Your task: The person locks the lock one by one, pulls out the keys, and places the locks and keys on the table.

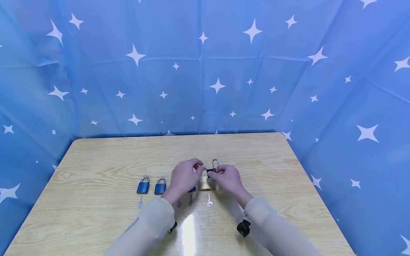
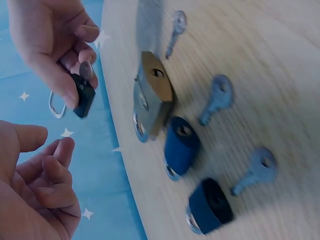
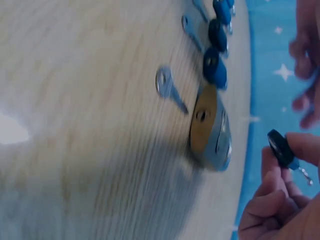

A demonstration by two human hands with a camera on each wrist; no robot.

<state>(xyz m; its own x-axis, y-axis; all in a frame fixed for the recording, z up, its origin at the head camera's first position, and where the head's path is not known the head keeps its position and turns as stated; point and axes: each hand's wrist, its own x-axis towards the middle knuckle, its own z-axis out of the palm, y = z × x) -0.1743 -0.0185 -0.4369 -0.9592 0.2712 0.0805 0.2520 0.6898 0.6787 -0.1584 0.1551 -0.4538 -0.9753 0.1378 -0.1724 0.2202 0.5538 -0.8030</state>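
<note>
My right hand pinches a small black padlock by its body, above the table. Its silver shackle points away. The round head of a key shows against the lock's end; whether it sits in the keyhole I cannot tell. My left hand hovers close by, fingers loosely bent, with nothing in them in the left wrist view. Beneath the hands stands a larger brass padlock, its keyhole facing me. A silver key lies in front of it.
Left of the brass lock, blue padlocks stand in a row, some partly hidden by my left arm. Silver keys lie before them on the wooden table. A blue star-patterned curtain hangs behind the table.
</note>
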